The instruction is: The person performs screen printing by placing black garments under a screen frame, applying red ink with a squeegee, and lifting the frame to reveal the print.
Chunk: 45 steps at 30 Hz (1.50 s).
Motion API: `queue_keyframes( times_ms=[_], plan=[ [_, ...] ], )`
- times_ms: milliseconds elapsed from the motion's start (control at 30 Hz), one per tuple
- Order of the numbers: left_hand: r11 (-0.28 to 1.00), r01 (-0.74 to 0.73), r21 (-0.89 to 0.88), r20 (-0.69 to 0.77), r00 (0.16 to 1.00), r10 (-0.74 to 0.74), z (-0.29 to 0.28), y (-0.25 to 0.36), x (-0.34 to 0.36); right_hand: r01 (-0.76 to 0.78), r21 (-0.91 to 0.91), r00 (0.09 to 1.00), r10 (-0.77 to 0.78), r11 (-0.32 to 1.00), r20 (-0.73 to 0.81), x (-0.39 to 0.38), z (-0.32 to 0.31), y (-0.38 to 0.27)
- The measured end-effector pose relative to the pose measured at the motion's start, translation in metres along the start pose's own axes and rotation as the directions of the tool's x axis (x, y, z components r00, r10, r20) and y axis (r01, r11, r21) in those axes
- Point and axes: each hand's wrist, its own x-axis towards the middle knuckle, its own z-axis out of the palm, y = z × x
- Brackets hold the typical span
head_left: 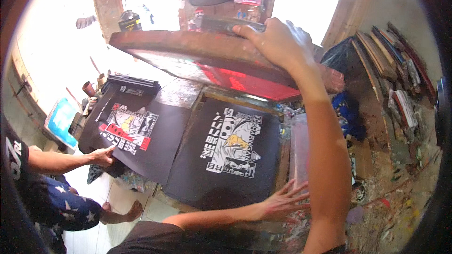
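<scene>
At the upper edge of the brown wooden-framed screen with red-stained mesh [188,42], our right hand [278,44] is clamped on the frame, holding it tilted. Our left hand [282,202] is empty, fingers spread, near the flat black fabric panel with white-and-yellow print [226,153], which lies below the screen. Leftward: black fabric panel with red-accented print [136,136], co-worker's hand [104,156] at its edge. Step looks like keeping the screen raised off the print; next move likely needs a steady frame, left hand clear. Right fingertips and screen's far face hidden; left-hand contact unclear; glare upper left.
</scene>
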Motion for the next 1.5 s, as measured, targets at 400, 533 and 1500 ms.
queue_keyframes(
  times_ms=[400, 533, 1500],
  plan=[
    [0.459, 0.621, 0.635, -0.165, 0.690, -0.705, -0.237, -0.018, -0.096, -0.087, -0.023, 0.979, 0.089, 0.996, 0.183, 0.028, -0.012, 0.018],
    [0.440, 0.550, 0.710, 0.065, 0.571, -0.818, -0.242, -0.021, -0.113, 0.011, 0.097, 0.998, -0.017, 0.995, 0.059, 0.056, 0.015, 0.043],
    [0.462, 0.520, 0.718, 0.086, 0.593, -0.800, -0.241, -0.021, -0.124, 0.001, 0.282, 0.978, -0.060, 0.960, 0.199, 0.049, -0.001, 0.035]
  ],
)
